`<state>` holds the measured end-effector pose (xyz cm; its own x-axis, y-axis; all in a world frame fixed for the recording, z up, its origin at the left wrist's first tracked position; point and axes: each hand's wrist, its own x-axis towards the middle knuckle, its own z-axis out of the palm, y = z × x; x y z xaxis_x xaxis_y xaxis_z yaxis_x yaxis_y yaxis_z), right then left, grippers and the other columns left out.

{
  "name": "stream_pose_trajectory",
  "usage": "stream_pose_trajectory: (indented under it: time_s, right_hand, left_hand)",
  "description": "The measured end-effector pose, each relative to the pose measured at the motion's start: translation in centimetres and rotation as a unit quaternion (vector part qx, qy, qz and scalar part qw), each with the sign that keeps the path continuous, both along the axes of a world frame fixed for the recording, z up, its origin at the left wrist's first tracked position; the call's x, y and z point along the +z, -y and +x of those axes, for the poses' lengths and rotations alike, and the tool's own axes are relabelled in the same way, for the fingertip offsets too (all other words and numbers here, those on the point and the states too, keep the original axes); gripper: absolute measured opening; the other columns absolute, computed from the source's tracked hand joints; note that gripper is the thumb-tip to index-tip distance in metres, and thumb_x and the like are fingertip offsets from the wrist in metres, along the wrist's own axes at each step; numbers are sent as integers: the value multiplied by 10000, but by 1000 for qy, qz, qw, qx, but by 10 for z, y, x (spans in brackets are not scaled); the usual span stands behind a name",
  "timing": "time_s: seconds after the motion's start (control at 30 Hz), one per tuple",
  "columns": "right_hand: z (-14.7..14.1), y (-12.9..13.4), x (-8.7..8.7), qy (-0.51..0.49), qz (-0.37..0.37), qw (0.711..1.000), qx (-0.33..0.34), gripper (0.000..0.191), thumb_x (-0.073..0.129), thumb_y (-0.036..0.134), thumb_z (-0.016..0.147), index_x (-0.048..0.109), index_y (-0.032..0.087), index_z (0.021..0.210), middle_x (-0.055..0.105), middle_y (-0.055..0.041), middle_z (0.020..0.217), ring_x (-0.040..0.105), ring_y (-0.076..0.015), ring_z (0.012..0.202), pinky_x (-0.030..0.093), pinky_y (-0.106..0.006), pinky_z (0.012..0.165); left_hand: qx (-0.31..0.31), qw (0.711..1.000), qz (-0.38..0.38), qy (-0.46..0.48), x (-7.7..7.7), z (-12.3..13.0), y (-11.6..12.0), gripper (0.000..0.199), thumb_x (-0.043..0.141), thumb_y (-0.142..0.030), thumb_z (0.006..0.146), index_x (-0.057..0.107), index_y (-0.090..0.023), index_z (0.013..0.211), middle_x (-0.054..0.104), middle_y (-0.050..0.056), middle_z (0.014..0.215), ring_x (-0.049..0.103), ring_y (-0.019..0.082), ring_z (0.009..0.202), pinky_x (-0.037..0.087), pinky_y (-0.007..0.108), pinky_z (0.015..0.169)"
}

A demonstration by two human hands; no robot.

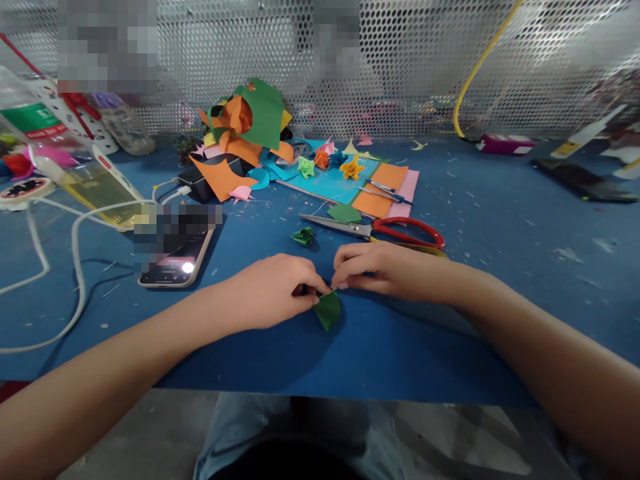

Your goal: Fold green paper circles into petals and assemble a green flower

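A small dark green paper piece [329, 311] hangs between my hands over the blue table. My left hand [280, 290] pinches its upper left edge between thumb and fingers. At its upper right corner, my right hand [367, 268] has its fingertips pressed together, touching the paper's edge. Just beyond the hands lies a small folded green paper piece [303, 236]. Red-handled scissors [370, 230] rest behind my right hand, blades pointing left, beside a flat green paper piece [345, 213].
A phone [180, 250] with white cables lies at left, near a tilted bottle [95, 180]. Paper scraps [265, 113], coloured sheets [340, 180] and small paper flowers [352, 168] stand at the back. A dark phone [583, 179] is at far right.
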<state>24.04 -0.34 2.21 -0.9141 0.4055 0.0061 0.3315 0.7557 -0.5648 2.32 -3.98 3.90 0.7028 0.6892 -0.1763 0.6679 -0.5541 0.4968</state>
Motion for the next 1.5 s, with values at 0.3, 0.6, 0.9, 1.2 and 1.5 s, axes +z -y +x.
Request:
stream_pose_trajectory:
  time_s: [0.3,0.6,0.9,1.2,1.5]
  right_hand:
    - [-1,1,3,3,16,1000,3,247,402,208,917,640,187,981,537,-48,947,544,-116,805,417,-237,765]
    - [0,1,0,-3,41,999,5,265,404,184,913,654,197,1000,548,-45,927,545,-106,765,419,-226,729]
    - [-2,8,7,42,143,988,27,319,382,114,891,686,198,934,584,-61,902,555,-118,757,432,-237,661]
    - [-6,13,10,46,159,986,3,275,436,107,872,702,178,867,599,-56,874,559,-109,715,427,-218,636]
    - [-8,15,9,41,176,984,-4,277,448,84,861,710,173,839,608,-50,838,557,-109,664,416,-224,595]
  left_hand:
    - [1,1000,1,-7,3,1,1,267,501,-187,819,674,-241,1015,649,18,913,585,138,754,410,232,649]
    - [6,1000,21,-14,2,3,4,260,504,-163,814,694,-228,979,653,12,961,605,148,824,435,247,736]
    - [-33,991,95,-84,5,6,10,274,469,-156,831,702,-243,946,658,7,963,624,171,795,415,265,633]
    - [34,995,84,-44,3,9,11,181,530,-179,754,692,-181,836,637,26,830,578,143,676,406,251,606]
    - [-5,987,109,-120,9,13,16,209,486,-133,781,690,-176,783,651,30,845,616,173,782,389,240,591]
